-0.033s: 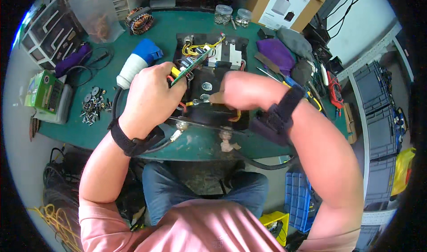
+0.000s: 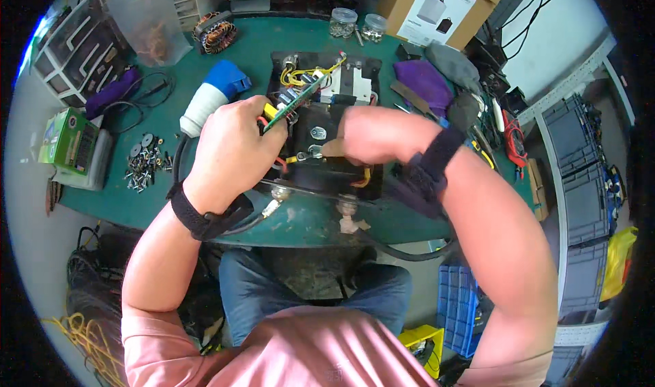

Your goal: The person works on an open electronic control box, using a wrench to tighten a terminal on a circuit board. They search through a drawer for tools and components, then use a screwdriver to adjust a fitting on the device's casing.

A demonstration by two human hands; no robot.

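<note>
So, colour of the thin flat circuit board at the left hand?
Green: the thin flat circuit board at the left hand. Best in the head view.

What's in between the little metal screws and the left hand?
In the head view, a black cable runs over the green tabletop between the screws and the left hand.

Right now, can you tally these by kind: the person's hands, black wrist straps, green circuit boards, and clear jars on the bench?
Hands, left hand and right hand: 2
Black wrist straps: 2
Green circuit board: 1
Clear jars: 2
Total: 7
</note>
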